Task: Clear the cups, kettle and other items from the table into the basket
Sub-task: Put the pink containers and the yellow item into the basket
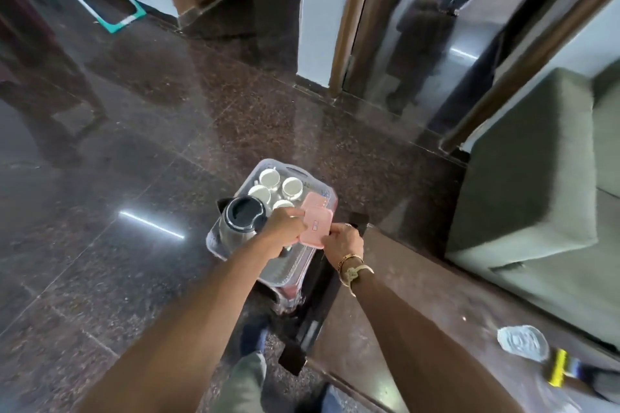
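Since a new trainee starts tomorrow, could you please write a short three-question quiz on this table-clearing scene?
1. True or false: the kettle stands inside the basket.
2. How many white cups show in the basket? A two, B four, C seven.
3. What do the left hand and the right hand hold between them over the basket?
Key: 1 true; 2 B; 3 the pink box.
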Demonstrator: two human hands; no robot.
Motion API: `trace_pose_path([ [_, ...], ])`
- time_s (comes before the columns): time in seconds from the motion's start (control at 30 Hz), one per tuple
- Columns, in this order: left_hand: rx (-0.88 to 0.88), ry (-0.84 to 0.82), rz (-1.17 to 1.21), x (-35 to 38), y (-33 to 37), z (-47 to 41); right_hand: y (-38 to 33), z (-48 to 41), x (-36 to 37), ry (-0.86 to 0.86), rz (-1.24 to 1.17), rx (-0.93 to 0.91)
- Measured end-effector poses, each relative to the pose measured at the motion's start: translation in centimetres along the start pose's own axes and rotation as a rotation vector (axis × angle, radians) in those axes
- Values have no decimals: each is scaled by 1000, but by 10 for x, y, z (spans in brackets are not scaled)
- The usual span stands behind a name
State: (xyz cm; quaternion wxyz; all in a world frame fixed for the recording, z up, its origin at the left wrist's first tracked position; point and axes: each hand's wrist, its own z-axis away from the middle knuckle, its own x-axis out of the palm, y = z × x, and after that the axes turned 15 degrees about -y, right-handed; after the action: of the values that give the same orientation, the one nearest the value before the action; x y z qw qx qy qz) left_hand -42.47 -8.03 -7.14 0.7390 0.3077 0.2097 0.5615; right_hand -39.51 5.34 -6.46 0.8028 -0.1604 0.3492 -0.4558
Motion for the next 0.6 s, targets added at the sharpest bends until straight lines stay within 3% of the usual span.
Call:
trace_pose_path([
  [0.3, -48, -77, -294, -29, 25, -97, -18, -92, 16, 95, -97, 152],
  [0.6, -56, -82, -376, -33, 17, -173, -10, -172, 21, 186, -98, 185],
])
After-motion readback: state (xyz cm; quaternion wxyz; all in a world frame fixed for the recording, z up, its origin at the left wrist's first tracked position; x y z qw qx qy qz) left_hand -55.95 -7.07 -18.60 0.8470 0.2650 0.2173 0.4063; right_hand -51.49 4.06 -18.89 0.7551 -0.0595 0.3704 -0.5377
